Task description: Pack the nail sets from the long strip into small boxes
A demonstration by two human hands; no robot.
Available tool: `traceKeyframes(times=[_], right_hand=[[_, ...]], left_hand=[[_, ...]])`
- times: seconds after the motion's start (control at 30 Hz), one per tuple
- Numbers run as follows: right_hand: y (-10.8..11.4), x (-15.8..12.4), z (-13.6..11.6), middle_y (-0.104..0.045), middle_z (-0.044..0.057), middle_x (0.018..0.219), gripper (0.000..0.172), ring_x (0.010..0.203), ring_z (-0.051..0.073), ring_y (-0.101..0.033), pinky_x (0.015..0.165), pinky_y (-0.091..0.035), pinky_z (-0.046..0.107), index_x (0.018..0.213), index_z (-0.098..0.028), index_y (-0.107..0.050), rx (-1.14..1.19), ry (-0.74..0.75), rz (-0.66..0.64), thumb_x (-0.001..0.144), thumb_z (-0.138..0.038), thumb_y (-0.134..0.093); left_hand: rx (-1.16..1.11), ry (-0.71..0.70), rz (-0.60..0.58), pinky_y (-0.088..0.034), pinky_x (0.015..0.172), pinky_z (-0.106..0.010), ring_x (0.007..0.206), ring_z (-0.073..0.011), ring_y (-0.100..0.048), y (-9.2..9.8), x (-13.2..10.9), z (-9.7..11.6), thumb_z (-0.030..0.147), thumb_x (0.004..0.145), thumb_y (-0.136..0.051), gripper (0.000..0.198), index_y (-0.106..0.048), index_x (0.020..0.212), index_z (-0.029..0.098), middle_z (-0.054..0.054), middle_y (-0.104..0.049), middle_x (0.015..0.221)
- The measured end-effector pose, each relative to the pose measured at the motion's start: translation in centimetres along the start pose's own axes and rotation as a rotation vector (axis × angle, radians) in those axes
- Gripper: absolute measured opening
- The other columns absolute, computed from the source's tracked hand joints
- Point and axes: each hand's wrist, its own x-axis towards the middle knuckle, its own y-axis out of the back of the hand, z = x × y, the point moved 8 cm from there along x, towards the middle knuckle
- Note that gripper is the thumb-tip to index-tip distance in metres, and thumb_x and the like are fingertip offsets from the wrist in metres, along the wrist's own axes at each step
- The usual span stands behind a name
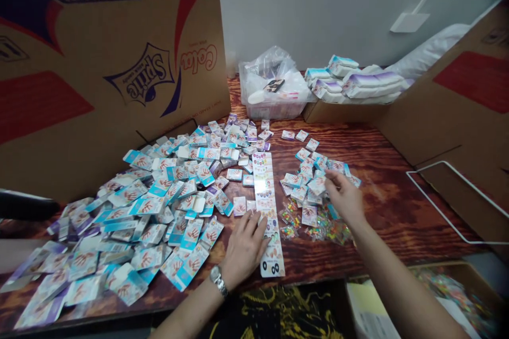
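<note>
My left hand, with a metal watch on its wrist, lies palm down on the table, its fingers stretched out at the left edge of a long printed strip. Just beyond its fingertips is a small flat box. My right hand pinches a small printed box at its edge, over a pile of similar boxes. Clear packets of colourful bits lie below that pile. Left of the strip spreads a large heap of open-ended small cartons, white, blue and purple.
A big cardboard box stands at the left, another at the right. At the back are a plastic tub and a low carton of packed bundles. A box of colourful packets sits below the table's right front.
</note>
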Motion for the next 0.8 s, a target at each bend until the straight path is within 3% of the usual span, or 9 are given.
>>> traceKeyframes(times=[0.07, 0.13, 0.2, 0.3, 0.37, 0.43, 0.67, 0.73, 0.8], right_hand=[[1.1, 2.1, 0.6, -0.066, 0.015, 0.106, 0.034, 0.098, 0.029, -0.061, 0.088, -0.045, 0.048, 0.11, -0.013, -0.063, -0.262, 0.055, 0.051, 0.083, -0.023, -0.046], [0.1, 2.7, -1.3, -0.062, 0.018, 0.116, 0.037, 0.109, 0.031, -0.054, 0.096, -0.038, 0.052, 0.115, -0.011, -0.06, -0.425, 0.192, 0.043, 0.084, -0.022, -0.044], [-3.4, 1.7, -4.7, -0.055, 0.016, 0.128, 0.041, 0.121, 0.029, -0.046, 0.102, -0.033, 0.05, 0.126, -0.013, -0.052, -0.447, 0.395, -0.093, 0.087, -0.024, -0.044], [-10.7, -2.0, -8.9, -0.039, 0.012, 0.142, 0.056, 0.134, 0.029, -0.028, 0.106, -0.028, 0.05, 0.138, -0.016, -0.039, -0.406, 0.654, -0.513, 0.087, -0.038, -0.049], [-13.6, -3.8, -10.0, -0.033, 0.015, 0.145, 0.065, 0.135, 0.032, -0.025, 0.105, -0.026, 0.055, 0.14, -0.015, -0.035, -0.39, 0.701, -0.647, 0.085, -0.044, -0.054], [-14.9, -4.8, -10.3, -0.036, 0.016, 0.144, 0.065, 0.134, 0.033, -0.029, 0.104, -0.025, 0.057, 0.138, -0.016, -0.037, -0.38, 0.725, -0.68, 0.084, -0.044, -0.056], [-13.7, -6.0, -11.1, -0.063, 0.011, 0.119, 0.031, 0.117, 0.026, -0.052, 0.103, -0.031, 0.052, 0.117, -0.019, -0.059, -0.345, 0.809, -0.538, 0.089, -0.029, -0.054], [-12.0, -6.2, -12.3, -0.067, 0.009, 0.11, 0.026, 0.108, 0.025, -0.058, 0.099, -0.037, 0.05, 0.114, -0.021, -0.061, -0.314, 0.8, -0.498, 0.09, -0.026, -0.052], [-9.5, -6.7, -14.2, -0.068, 0.008, 0.107, 0.026, 0.099, 0.023, -0.062, 0.092, -0.043, 0.046, 0.114, -0.021, -0.061, -0.255, 0.798, -0.483, 0.091, -0.023, -0.05]], left_hand=[[0.021, -0.01, -0.035, -0.041, 0.099, -0.051, 0.128, -0.0322, -0.036, -1.3, -0.2, 0.0, 0.03, 0.089, -0.047, 0.04, -0.048, 0.126, 0.016, -0.013, -0.048, 0.135], [0.039, -0.02, -0.054, -0.039, 0.099, -0.053, 0.131, -0.0331, -0.033, -2.3, -0.4, 0.1, 0.031, 0.089, -0.048, 0.04, -0.048, 0.127, 0.017, -0.012, -0.045, 0.138], [0.058, -0.029, -0.06, -0.037, 0.1, -0.054, 0.133, -0.0331, -0.03, -2.9, -0.6, 0.2, 0.032, 0.089, -0.047, 0.041, -0.046, 0.128, 0.019, -0.012, -0.041, 0.141], [0.08, -0.045, -0.062, -0.036, 0.1, -0.055, 0.134, -0.0336, -0.027, -3.1, -0.8, 0.3, 0.032, 0.09, -0.047, 0.043, -0.044, 0.131, 0.019, -0.012, -0.038, 0.143], [0.081, -0.048, -0.067, -0.036, 0.1, -0.055, 0.134, -0.0342, -0.028, -3.1, -0.8, 0.2, 0.032, 0.089, -0.047, 0.044, -0.043, 0.131, 0.019, -0.013, -0.038, 0.143], [0.072, -0.044, -0.076, -0.037, 0.099, -0.056, 0.133, -0.0348, -0.029, -3.1, -0.7, 0.1, 0.032, 0.089, -0.048, 0.044, -0.043, 0.131, 0.019, -0.013, -0.038, 0.143], [-0.129, 0.04, -0.009, -0.037, 0.098, -0.054, 0.127, -0.0329, -0.038, -1.4, -0.4, -0.1, 0.028, 0.088, -0.048, 0.038, -0.049, 0.125, 0.019, -0.014, -0.047, 0.136], [-0.353, 0.175, -0.009, -0.042, 0.093, -0.049, 0.112, -0.0292, -0.052, -0.5, -0.4, -0.7, 0.031, 0.091, -0.043, 0.031, -0.058, 0.113, 0.017, -0.014, -0.059, 0.119], [-0.722, 0.399, -0.075, -0.049, 0.08, -0.041, 0.087, -0.0242, -0.062, -0.5, -0.5, -1.6, 0.041, 0.092, -0.036, 0.038, -0.064, 0.096, 0.016, -0.011, -0.066, 0.093]])
